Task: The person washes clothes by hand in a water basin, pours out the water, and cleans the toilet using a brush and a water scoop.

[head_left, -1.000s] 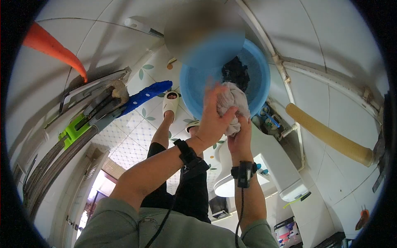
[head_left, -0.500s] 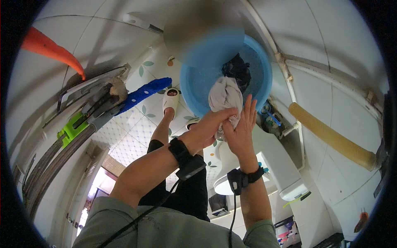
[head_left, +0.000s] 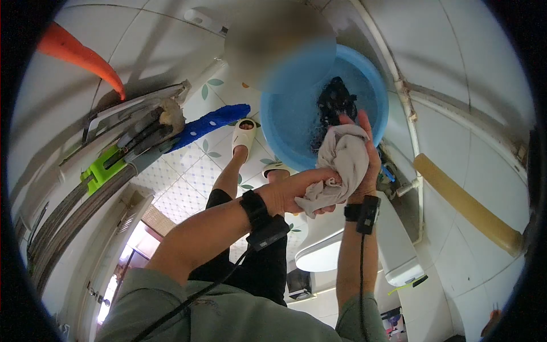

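Observation:
A crumpled, pale greyish-pink cloth (head_left: 346,159) is held between both hands over the near edge of the blue basin (head_left: 380,108). My left hand (head_left: 305,191) is closed round the cloth's lower left part. From the right, my right hand (head_left: 369,159) supports the cloth in its palm, with the fingers curving up behind it. Inside the basin, dark wet fabric (head_left: 336,101) lies in water, just beyond the fingertips. A blurred round patch covers the basin's upper left part.
A white toilet (head_left: 325,245) stands below the hands. Mop handles in a green holder (head_left: 103,170) and a blue mop head (head_left: 211,126) are at left. Pipes (head_left: 411,117) and a yellowish hose (head_left: 467,202) run along the right wall. Slippered feet (head_left: 245,134) are on the floor.
The cloth has moved right and toward the body and is more spread out. My right hand has turned from beside it to cradling it. The view has shifted slightly.

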Tool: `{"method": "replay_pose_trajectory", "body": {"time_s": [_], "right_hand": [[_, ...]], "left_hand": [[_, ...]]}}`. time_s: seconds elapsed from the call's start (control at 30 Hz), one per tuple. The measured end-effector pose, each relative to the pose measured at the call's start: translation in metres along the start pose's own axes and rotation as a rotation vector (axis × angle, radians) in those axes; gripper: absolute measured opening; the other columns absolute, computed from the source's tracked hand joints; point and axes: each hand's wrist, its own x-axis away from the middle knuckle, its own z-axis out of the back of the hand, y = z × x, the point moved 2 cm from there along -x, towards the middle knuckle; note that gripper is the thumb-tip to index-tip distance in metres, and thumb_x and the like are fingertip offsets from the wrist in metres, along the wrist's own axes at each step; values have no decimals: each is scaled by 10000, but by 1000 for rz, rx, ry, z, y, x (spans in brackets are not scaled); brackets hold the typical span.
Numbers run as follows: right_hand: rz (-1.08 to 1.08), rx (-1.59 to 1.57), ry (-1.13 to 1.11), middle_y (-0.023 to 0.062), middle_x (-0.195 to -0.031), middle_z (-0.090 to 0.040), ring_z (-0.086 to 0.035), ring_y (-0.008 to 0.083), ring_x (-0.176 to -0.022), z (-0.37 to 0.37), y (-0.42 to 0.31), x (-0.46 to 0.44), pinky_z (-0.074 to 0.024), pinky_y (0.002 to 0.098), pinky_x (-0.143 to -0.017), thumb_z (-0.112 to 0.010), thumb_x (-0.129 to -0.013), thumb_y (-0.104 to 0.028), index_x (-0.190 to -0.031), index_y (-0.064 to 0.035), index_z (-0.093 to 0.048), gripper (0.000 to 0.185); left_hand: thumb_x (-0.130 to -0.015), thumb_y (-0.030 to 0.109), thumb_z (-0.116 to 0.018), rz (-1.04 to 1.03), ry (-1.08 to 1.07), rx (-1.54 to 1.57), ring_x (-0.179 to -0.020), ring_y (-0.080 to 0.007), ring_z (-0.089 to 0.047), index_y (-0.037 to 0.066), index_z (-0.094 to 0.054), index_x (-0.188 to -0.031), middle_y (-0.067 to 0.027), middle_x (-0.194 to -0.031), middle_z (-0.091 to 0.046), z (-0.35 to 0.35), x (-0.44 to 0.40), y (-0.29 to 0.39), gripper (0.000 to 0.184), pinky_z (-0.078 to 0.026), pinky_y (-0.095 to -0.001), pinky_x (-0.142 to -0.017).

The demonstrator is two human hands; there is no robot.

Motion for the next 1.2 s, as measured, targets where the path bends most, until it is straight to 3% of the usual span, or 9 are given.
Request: {"method": "replay_pose_trajectory", "body": {"time_s": [0.03, 0.23, 0.33, 0.67, 0.7, 0.77, 0.93, 1.07, 1.2], "right_hand": [[-92, 100, 122, 145, -1139, -627, -631, 267, -1013, 5, -10, -1, -517, 375, -916, -633, -831, -238, -1272, -67, -504, 490], [-77, 554, 311, 68, -930, -643, -614, 160, -782, 9, -15, -24, -502, 300, -694, -570, -862, -151, -1091, -59, -587, 247], [45, 1117, 320, 47, -896, -621, -577, 131, -736, 10, -12, -39, -472, 266, -659, -549, -881, -157, -1045, -58, -603, 200], [-11, 504, 499, 74, -1035, -601, -578, 154, -885, -9, -18, -8, -485, 296, -765, -630, -905, -203, -1152, -76, -543, 291], [-18, 540, 478, 91, -1102, -590, -581, 174, -944, -13, -18, -5, -485, 306, -806, -636, -907, -222, -1219, -85, -522, 359], [-33, 597, 310, 122, -1247, -534, -559, 219, -1080, -23, -20, 0, -475, 335, -892, -646, -903, -274, -1351, -109, -443, 518], [-148, 261, -131, 154, -1524, -301, -408, 327, -1343, 1, -41, 4, -400, 443, -1066, -671, -847, -420, -1545, -171, -157, 901], [-156, -114, -135, 183, -1464, -376, -451, 356, -1299, -1, -20, 4, -419, 476, -1046, -680, -815, -441, -1499, -141, -256, 859], [-126, -30, -11, 175, -1198, -570, -583, 315, -1072, -3, -17, 7, -508, 436, -872, -656, -831, -352, -1289, -82, -497, 554]], "left_hand": [[-889, 293, -616, -24, 122, -58, -729, -170, -620, 2, -556, -1129, -101, -926, -641, -4, 2, 2, 382, -499, -259, -579], [-880, 253, -605, -383, 411, -783, -951, -225, -631, -27, -496, -1232, -143, -1073, -638, -19, -14, 28, 463, -493, -328, -842], [-873, 253, -605, -477, 547, -1018, -1023, -251, -621, -28, -440, -1304, -154, -1159, -617, 2, -31, 28, 540, -479, -340, -899], [-864, 346, -658, -481, 325, -380, -1276, -279, -469, 9, -250, -1472, -196, -1434, -394, -23, 13, 26, 806, -393, -334, -1050], [-845, 378, -675, -500, 377, -600, -1277, -283, -469, 14, -242, -1475, -193, -1433, -393, -24, 12, 23, 846, -389, -343, -1056], [-809, 443, -710, -529, 484, -1041, -1279, -292, -470, 26, -225, -1481, -188, -1432, -390, -23, 11, 15, 928, -382, -359, -1069], [-779, 469, -753, -227, 264, -671, -1142, -224, -528, 60, -293, -1441, -136, -1283, -488, -20, 23, 22, 904, -507, -314, -889], [-737, 462, -797, 30, 104, -281, -1049, -203, -572, 4, -268, -1457, -179, -1266, -542, -14, 18, 10, 1004, -532, -343, -747], [-783, 432, -770, -39, 192, -562, -1095, -231, -569, -11, -309, -1424, -184, -1229, -563, -31, 26, 14, 905, -491, -342, -867]]}}
